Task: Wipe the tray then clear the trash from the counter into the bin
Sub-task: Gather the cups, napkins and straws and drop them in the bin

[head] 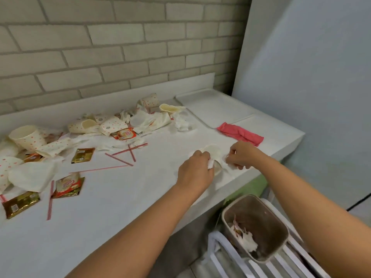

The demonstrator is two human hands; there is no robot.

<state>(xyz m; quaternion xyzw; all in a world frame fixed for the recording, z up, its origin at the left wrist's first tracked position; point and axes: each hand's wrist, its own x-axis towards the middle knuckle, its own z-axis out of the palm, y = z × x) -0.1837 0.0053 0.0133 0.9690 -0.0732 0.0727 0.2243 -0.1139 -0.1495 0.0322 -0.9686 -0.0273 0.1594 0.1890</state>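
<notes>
My left hand (197, 169) is closed on a crumpled white tissue (211, 164) near the counter's front right edge, beside a white plastic lid (213, 151). My right hand (242, 155) pinches another bit of white paper (231, 166) just to the right. The white tray (215, 109) lies at the back right of the counter, with a pink cloth (241, 133) next to it. The beige bin (259, 227) stands below the counter edge on a white rack, holding some trash.
Dotted paper cups (28, 137), napkins (32, 175), sachets (83, 155) and red stir sticks (120, 159) litter the left and middle of the white counter (120, 207). A brick wall runs behind; a pale wall closes the right side.
</notes>
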